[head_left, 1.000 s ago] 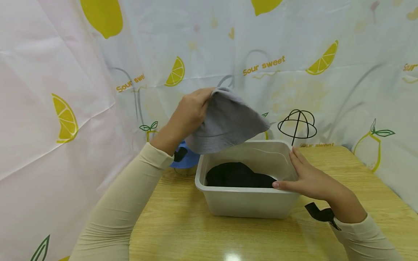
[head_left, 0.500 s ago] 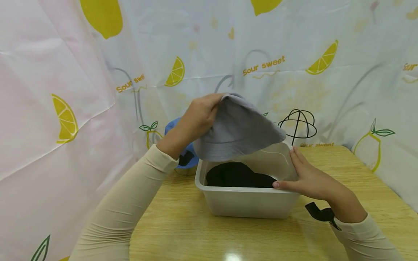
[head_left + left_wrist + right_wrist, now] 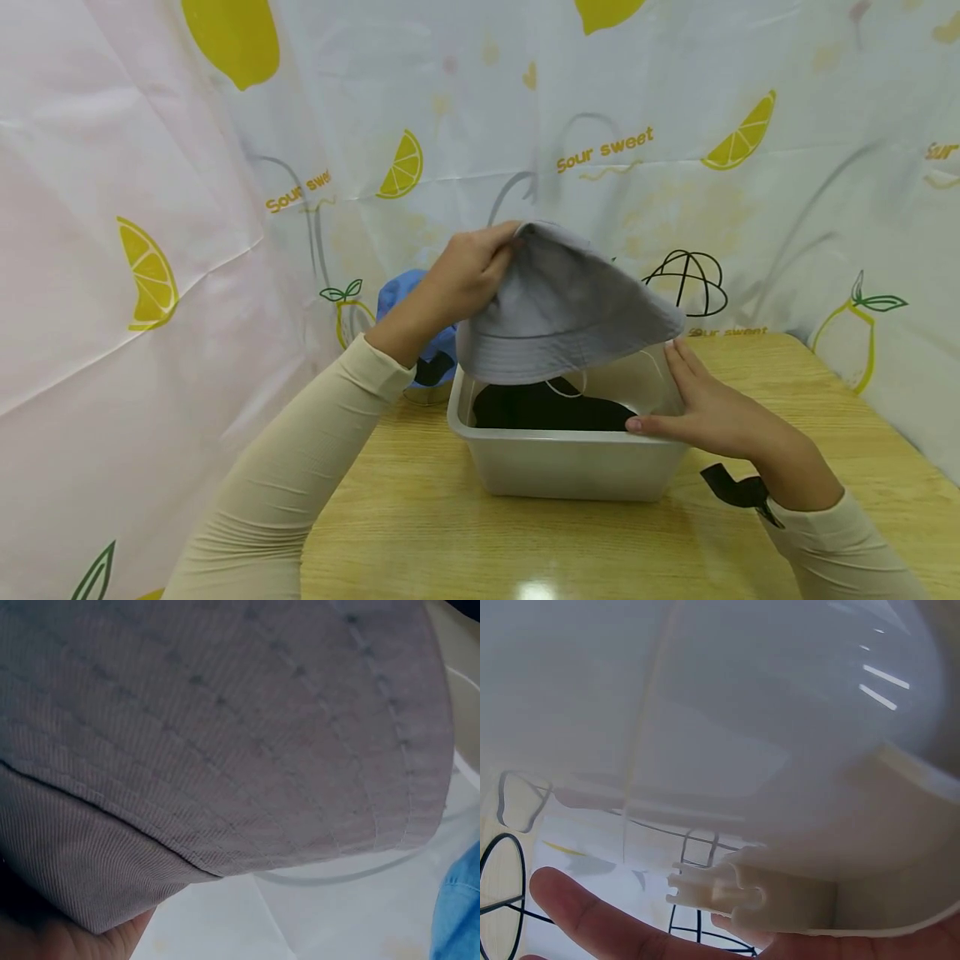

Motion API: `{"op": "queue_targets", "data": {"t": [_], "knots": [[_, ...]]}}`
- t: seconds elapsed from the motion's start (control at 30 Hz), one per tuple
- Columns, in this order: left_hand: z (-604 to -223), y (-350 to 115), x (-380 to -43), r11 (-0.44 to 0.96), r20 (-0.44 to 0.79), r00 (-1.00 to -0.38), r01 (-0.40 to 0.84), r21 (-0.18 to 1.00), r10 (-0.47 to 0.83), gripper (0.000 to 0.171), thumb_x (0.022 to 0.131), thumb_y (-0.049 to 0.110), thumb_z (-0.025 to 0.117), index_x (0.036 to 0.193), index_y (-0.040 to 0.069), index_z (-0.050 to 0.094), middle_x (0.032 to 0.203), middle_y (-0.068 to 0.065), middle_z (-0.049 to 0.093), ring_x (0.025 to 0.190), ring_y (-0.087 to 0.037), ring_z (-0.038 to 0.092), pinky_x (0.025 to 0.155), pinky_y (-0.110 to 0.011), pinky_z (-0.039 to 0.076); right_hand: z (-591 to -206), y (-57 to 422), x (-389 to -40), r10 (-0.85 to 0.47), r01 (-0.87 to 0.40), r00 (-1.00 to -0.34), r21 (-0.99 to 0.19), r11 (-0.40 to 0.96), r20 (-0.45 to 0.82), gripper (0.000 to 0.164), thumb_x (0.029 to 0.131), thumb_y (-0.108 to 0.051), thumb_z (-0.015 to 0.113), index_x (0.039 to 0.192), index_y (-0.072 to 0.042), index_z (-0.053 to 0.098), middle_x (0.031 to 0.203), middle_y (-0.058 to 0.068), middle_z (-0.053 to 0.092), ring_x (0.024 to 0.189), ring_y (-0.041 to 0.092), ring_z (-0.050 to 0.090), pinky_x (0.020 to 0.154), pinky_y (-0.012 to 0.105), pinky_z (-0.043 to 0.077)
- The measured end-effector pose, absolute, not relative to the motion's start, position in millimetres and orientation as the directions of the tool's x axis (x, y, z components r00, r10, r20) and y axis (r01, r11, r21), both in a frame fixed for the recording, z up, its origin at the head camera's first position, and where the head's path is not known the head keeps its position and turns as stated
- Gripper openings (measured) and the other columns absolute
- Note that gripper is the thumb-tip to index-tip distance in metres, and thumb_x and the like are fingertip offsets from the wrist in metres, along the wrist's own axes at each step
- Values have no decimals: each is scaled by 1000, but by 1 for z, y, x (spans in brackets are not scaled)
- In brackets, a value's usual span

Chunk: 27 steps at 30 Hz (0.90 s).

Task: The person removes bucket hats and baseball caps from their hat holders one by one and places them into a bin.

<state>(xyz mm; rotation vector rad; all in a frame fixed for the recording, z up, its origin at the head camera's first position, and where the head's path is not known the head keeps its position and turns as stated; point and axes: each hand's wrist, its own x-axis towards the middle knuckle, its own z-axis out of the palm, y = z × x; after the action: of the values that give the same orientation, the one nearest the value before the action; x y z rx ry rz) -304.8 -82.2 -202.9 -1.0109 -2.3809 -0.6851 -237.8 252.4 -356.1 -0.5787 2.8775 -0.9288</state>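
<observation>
My left hand (image 3: 472,275) pinches a grey bucket hat (image 3: 570,300) at the top of its crown and holds it tilted over the bin, brim down. In the left wrist view the hat's stitched brim (image 3: 300,750) fills most of the picture. The pale plastic bin (image 3: 577,467) stands on the table with a black cloth item (image 3: 540,408) inside, partly hidden by the hat. My right hand (image 3: 712,412) rests on the bin's right side, thumb at the front rim, straight fingers along the right rim. A thin pale loop (image 3: 566,389) shows below the brim.
A blue bucket hat (image 3: 397,292) sits on a stand behind my left forearm. Behind the bin's right corner stands a black wire dome (image 3: 686,283). The wooden table (image 3: 420,533) meets a lemon-printed sheet (image 3: 480,100) at the back and left.
My left hand has carried the grey hat to the right and slightly down, farther over the bin. More of the blue hat shows. My right hand and the bin have stayed put.
</observation>
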Motion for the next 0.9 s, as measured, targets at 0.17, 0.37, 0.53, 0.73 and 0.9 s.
{"op": "queue_targets", "data": {"t": [0.17,0.37,0.53,0.73,0.9], "knots": [[-208,-80,-307,612,535,-649,740,279,540,34,112,20,46,139,14,65,141,-7,65,132,-19,60,110,-39,48,-359,252,-239,-382,-368,-919,-573,732,103,125,89,-61,74,163,-29,-22,172,10,-21,157,51,0,111,77,25],[-217,-76,-313,612,517,-648,743,271,559,34,112,18,47,141,14,64,142,-6,65,134,-19,59,112,-37,46,-360,250,-242,-400,-406,-904,-591,697,149,123,88,-57,77,160,-45,-22,173,2,-19,157,50,2,108,77,29],[-224,-71,-317,619,489,-661,736,274,569,34,112,19,47,141,15,64,141,-6,66,134,-19,59,113,-37,46,-361,250,-243,-405,-420,-899,-587,692,166,123,87,-56,79,160,-46,-20,173,-2,-18,158,47,3,107,77,31],[-233,-67,-322,639,446,-686,717,278,575,34,112,20,46,140,16,65,141,-5,66,134,-19,59,112,-39,46,-361,250,-243,-401,-417,-901,-589,692,167,122,87,-57,79,163,-41,-14,174,6,-10,153,51,17,106,75,34],[-241,-64,-325,652,421,-705,701,289,571,33,112,23,46,138,17,66,136,-4,69,131,-20,61,108,-40,49,-361,250,-243,-392,-401,-906,-626,669,161,128,86,-55,81,164,-33,-18,173,14,-6,154,50,15,109,75,30]]}}
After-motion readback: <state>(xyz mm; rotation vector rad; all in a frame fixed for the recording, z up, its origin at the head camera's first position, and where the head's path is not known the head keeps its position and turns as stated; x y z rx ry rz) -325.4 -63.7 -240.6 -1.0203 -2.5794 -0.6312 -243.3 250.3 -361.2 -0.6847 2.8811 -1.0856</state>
